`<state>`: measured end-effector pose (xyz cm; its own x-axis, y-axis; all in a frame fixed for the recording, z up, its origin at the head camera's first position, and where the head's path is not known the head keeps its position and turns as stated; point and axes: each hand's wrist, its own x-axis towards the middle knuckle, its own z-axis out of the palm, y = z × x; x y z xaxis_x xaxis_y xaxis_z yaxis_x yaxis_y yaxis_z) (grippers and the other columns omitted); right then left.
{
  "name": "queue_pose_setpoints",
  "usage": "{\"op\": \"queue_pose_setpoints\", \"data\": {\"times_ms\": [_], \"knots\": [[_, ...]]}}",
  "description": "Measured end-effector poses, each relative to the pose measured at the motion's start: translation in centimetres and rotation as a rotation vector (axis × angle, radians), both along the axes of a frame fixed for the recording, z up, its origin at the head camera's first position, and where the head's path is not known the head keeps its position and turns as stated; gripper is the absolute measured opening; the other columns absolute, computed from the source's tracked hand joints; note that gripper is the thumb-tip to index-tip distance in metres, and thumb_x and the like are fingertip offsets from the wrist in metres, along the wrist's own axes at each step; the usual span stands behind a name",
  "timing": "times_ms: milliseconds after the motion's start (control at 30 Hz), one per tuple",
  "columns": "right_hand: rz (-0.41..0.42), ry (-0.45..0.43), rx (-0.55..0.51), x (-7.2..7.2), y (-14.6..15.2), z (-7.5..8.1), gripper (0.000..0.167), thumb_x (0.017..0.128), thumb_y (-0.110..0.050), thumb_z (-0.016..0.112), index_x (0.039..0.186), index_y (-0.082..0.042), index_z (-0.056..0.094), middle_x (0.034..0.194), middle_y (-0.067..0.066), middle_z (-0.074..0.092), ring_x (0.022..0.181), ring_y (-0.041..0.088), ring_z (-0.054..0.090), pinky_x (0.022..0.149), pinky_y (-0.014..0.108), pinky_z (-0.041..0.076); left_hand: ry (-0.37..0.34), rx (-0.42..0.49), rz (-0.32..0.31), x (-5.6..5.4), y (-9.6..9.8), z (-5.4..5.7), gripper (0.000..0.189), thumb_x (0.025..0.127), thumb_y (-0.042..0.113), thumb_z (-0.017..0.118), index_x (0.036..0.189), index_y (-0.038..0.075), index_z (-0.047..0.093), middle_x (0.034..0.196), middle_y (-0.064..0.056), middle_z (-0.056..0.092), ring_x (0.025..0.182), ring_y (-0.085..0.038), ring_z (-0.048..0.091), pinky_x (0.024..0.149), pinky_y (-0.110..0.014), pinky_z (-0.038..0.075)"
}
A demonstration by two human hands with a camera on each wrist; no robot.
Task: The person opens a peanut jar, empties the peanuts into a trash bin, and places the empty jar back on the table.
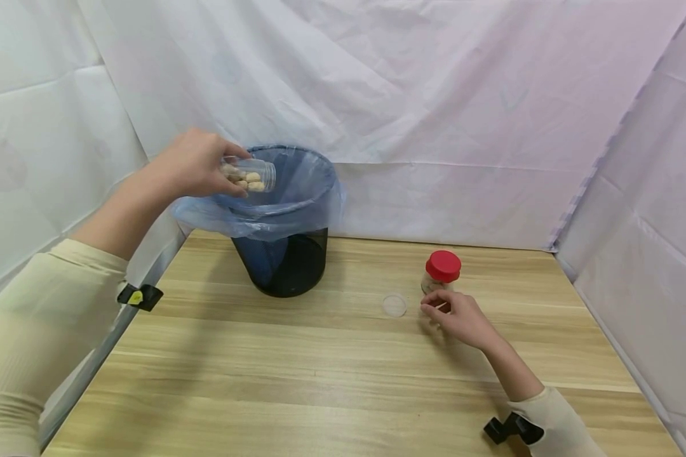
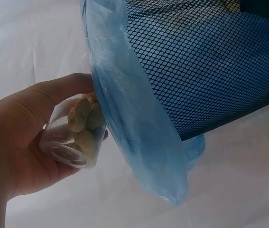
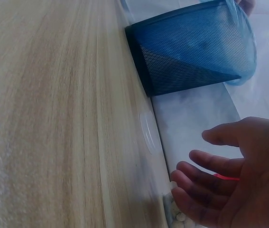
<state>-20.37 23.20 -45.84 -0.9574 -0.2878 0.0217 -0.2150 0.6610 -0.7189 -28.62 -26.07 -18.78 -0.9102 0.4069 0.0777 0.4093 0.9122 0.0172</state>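
In the head view my left hand (image 1: 197,166) grips a small clear jar (image 1: 269,176) that lies tipped on its side, its open mouth facing right over the bin. Several beige, nut-like pieces (image 2: 79,115) are inside it. Below the jar stands a black mesh waste bin (image 1: 297,266) lined with a blue plastic bag (image 1: 263,222). My right hand (image 1: 463,320) hovers over the table, fingers loosely bent and holding nothing. Just behind it stands another clear jar with a red lid (image 1: 443,265), partly hidden by the fingers; pale pieces (image 3: 178,216) show in it.
A thin clear disc (image 1: 394,305) lies flat on the wooden table (image 1: 297,368), left of the right hand. White sheeting (image 1: 411,101) hangs along the back and both sides. The bin stands near the table's back left edge.
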Motion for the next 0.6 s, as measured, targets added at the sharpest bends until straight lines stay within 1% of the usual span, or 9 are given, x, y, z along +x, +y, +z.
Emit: {"op": "queue_pose_setpoints", "data": {"times_ms": [100,200,300,400,600], "knots": [[-0.001,0.0,0.004,-0.01,0.03,-0.02,0.022,0.104,-0.022,0.074,0.118,-0.005,0.076,0.11,0.009,0.078,0.091,0.018,0.074,0.078,0.029,0.058,-0.007,-0.014,0.004,0.08,0.02,0.18,0.07,0.088,0.036,0.088,0.146,0.004,0.067,0.121,-0.025,0.077,0.095,-0.038,0.069,0.066,-0.04,0.047],[0.0,0.0,0.005,-0.04,0.06,-0.03,0.023,0.104,-0.022,0.074,0.119,-0.005,0.076,0.111,0.01,0.078,0.091,0.019,0.074,0.078,0.029,0.058,-0.016,-0.025,0.011,0.14,0.06,0.32,0.07,0.088,0.036,0.087,0.147,0.005,0.066,0.124,-0.026,0.076,0.097,-0.041,0.069,0.066,-0.041,0.048],[0.003,0.001,0.004,-0.05,0.1,0.0,0.023,0.104,-0.022,0.074,0.119,-0.005,0.076,0.111,0.01,0.078,0.091,0.019,0.075,0.078,0.029,0.058,-0.02,-0.042,0.012,0.14,0.11,0.37,0.07,0.089,0.035,0.087,0.148,0.005,0.065,0.127,-0.027,0.075,0.103,-0.044,0.068,0.069,-0.045,0.052],[0.008,0.0,-0.001,-0.03,0.1,0.01,0.023,0.104,-0.022,0.074,0.119,-0.004,0.076,0.111,0.01,0.078,0.091,0.02,0.075,0.077,0.029,0.058,-0.025,-0.063,0.013,0.12,0.18,0.4,0.071,0.089,0.035,0.087,0.149,0.006,0.064,0.127,-0.027,0.074,0.106,-0.045,0.067,0.072,-0.049,0.054],[0.011,-0.001,0.001,-0.01,0.05,0.0,0.022,0.104,-0.021,0.074,0.118,-0.004,0.076,0.11,0.01,0.078,0.091,0.02,0.075,0.077,0.029,0.058,-0.031,-0.085,0.012,0.11,0.33,0.45,0.071,0.088,0.032,0.089,0.15,0.008,0.064,0.128,-0.028,0.072,0.112,-0.048,0.064,0.08,-0.056,0.055]]}}
